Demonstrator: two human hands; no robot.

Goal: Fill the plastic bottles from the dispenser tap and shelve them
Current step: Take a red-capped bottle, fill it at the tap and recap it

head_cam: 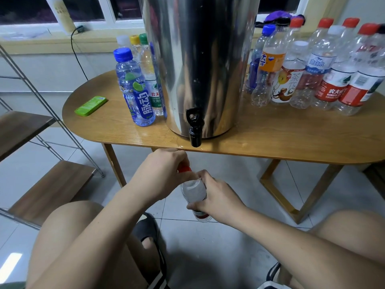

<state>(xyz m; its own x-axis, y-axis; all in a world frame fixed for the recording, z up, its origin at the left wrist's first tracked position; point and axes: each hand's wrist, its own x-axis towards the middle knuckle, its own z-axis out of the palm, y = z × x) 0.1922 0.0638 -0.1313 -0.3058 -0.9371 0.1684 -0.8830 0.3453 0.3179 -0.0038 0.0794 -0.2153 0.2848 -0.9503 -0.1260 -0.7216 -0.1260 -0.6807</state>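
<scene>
The shelf (31,126) stands far left, and filled bottles (135,88) sit on the table (270,138) left of the dispenser (200,59). Near, below the tap (195,130), the left hand (164,170) curls its fingers round the red cap (184,168) of a clear bottle (193,190). The right hand (216,197) wraps the bottle's body. Empty bottles (325,69) crowd the far right.

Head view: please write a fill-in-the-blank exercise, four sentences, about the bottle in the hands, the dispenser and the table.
1. The cap that the left hand grips is ___.
2. The right hand holds the bottle ___ the level of the table.
3. The tap on the steel dispenser is ___ in colour.
4. The green case lies on the table, to the ___ of the dispenser.
Missing words: red; below; black; left.
</scene>
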